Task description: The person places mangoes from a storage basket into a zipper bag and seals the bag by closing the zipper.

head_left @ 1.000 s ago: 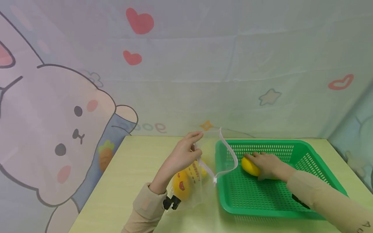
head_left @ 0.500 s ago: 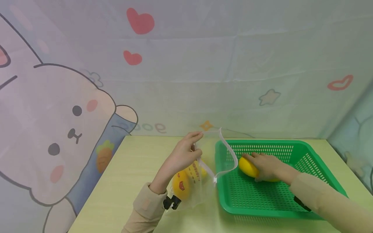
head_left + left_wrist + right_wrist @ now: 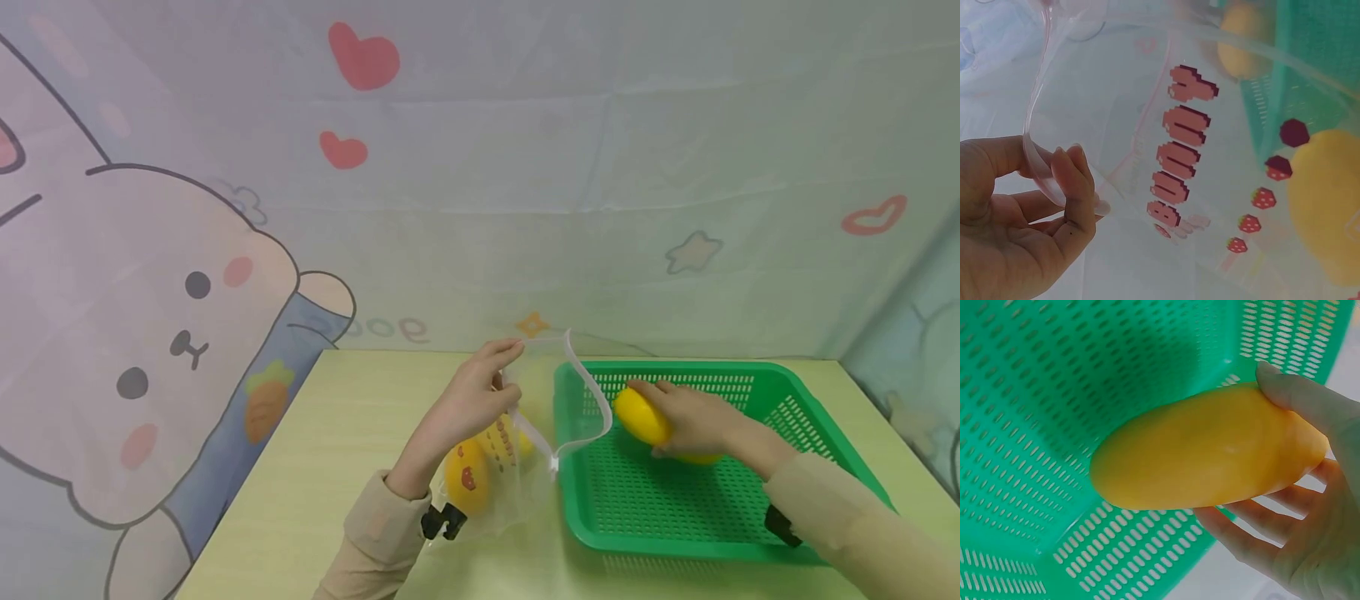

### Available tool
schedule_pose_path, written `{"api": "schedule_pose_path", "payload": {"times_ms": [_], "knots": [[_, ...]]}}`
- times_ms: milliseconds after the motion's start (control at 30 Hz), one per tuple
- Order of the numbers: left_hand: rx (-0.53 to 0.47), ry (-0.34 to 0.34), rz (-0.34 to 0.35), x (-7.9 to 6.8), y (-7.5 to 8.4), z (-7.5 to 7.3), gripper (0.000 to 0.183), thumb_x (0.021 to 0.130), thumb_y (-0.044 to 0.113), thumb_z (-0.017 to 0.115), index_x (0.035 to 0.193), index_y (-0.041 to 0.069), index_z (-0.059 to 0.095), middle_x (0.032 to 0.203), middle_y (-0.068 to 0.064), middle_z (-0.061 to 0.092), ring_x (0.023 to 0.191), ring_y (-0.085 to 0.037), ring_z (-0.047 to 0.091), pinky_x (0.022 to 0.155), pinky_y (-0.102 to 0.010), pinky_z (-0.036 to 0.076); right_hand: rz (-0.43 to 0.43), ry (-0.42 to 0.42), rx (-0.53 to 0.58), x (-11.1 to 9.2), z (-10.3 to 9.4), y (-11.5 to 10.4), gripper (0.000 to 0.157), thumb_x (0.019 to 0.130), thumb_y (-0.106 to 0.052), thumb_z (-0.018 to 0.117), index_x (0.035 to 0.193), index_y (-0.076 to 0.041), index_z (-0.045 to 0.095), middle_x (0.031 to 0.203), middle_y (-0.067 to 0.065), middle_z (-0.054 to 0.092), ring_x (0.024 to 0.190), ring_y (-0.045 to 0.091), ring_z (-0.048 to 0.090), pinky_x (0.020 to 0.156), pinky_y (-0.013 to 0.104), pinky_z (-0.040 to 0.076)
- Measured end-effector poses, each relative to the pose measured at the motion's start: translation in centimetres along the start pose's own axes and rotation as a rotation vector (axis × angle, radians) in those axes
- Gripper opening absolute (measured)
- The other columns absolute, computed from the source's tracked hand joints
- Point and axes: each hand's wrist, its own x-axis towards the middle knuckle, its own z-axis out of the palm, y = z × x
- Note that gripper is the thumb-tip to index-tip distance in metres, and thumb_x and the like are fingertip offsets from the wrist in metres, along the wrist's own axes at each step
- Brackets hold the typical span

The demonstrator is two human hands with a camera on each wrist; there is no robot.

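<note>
My left hand [image 3: 474, 396] pinches the rim of a clear zip bag [image 3: 1169, 150] between thumb and fingers. The bag's mouth gapes to the right, and its side carries pink "BUNNY" lettering and strawberries. A yellow mango [image 3: 467, 477] lies inside the bag, and another yellow fruit [image 3: 525, 437] shows partly behind the print. In the green basket [image 3: 720, 550], my right hand [image 3: 693, 421] grips a smooth yellow mango [image 3: 1204, 453]. Its thumb is on one side and the fingers are on the other. The mango's left end points up towards the bag's mouth.
The basket stands at the right of the pale yellow table [image 3: 360, 433], its left rim right beside the bag's open edge. A cloth backdrop [image 3: 480, 208] with a cartoon rabbit and hearts hangs behind the table.
My right hand has shifted slightly left and then up with the mango, whose left end is raised and tilted more. My left hand and the bag have stayed in place.
</note>
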Motion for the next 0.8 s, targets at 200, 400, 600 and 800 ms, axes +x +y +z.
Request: {"api": "schedule_pose_path", "payload": {"times_ms": [200,400,600,800], "knots": [[-0.003,-0.002,0.006,0.0,0.1,0.0,0.059,0.089,0.007,0.051,0.147,0.009,0.038,0.153,-0.003,0.035,0.073,-0.015,0.045,0.054,-0.02,0.035,-0.005,0.03,0.052,-0.5,-0.2,-0.7,0.093,0.071,-0.03,0.083,0.146,-0.007,0.034,0.133,0.03,0.051,0.109,0.043,0.058,0.076,0.053,0.052],[0.002,-0.007,0.019,0.0,0.1,0.1,0.06,0.089,0.006,0.051,0.147,0.007,0.038,0.153,-0.004,0.035,0.072,-0.015,0.044,0.054,-0.02,0.036,0.003,0.051,0.099,-0.9,-0.6,-1.2,0.094,0.071,-0.035,0.082,0.146,-0.008,0.033,0.133,0.027,0.052,0.101,0.034,0.06,0.073,0.047,0.053],[0.003,-0.01,0.005,0.0,0.1,0.1,0.059,0.09,0.007,0.05,0.147,0.01,0.038,0.154,-0.002,0.035,0.073,-0.015,0.045,0.055,-0.02,0.036,0.024,0.063,0.117,-1.3,-1.2,-1.7,0.096,0.071,-0.039,0.082,0.147,-0.01,0.031,0.133,0.025,0.052,0.094,0.029,0.061,0.069,0.043,0.052],[0.006,-0.007,0.007,0.1,0.0,0.2,0.059,0.09,0.007,0.05,0.147,0.01,0.038,0.154,-0.002,0.035,0.073,-0.015,0.045,0.055,-0.02,0.036,0.048,0.093,0.16,-2.0,-1.9,-2.3,0.099,0.072,-0.043,0.081,0.149,-0.01,0.028,0.132,0.024,0.053,0.097,0.031,0.062,0.071,0.044,0.054]]}}
